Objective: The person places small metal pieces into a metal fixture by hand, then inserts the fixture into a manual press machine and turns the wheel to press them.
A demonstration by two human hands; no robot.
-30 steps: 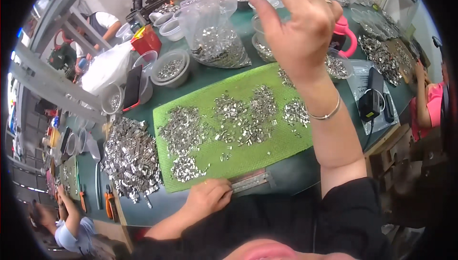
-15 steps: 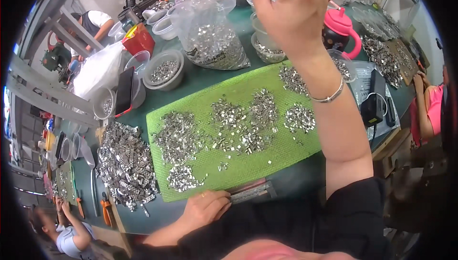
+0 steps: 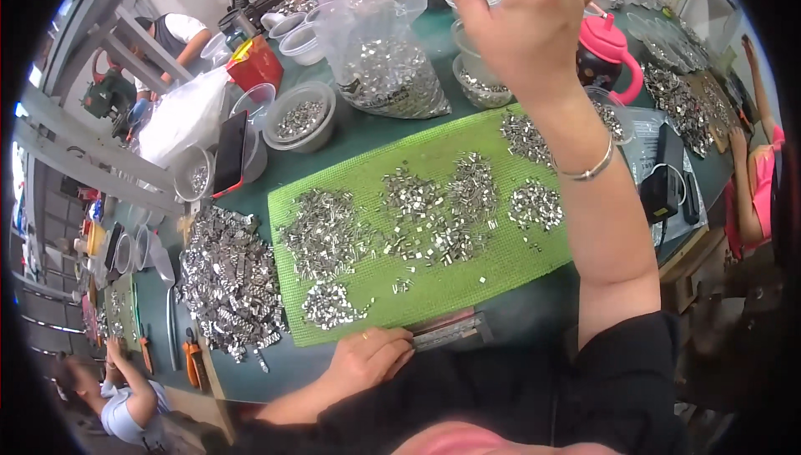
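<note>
My left hand [image 3: 367, 361] lies low at the near table edge, fingers curled together over the left end of a narrow metal strip [image 3: 450, 331]; its fingertips are hidden. My right hand [image 3: 538, 33] is raised at the top, a bracelet on its wrist. The thumb stands apart from the fingers, whose tips run past the upper edge; nothing shows by the thumb. Beneath and left of that arm, a green textured mat [image 3: 375, 288] carries several heaps of small shiny metal pieces, among them a left heap [image 3: 325, 234] and a small near heap [image 3: 329, 305].
A big pile of metal parts [image 3: 229, 280] lies left of the mat, with orange-handled pliers [image 3: 194, 359] nearby. Behind stand a clear bag of pieces [image 3: 392, 79], a round tub [image 3: 300, 125], a phone [image 3: 231, 153] and a pink-lidded jug [image 3: 605, 50]. Other people sit around.
The whole view has shifted, so the mat and table things appear a little farther right. Both hands keep nearly the same pose.
</note>
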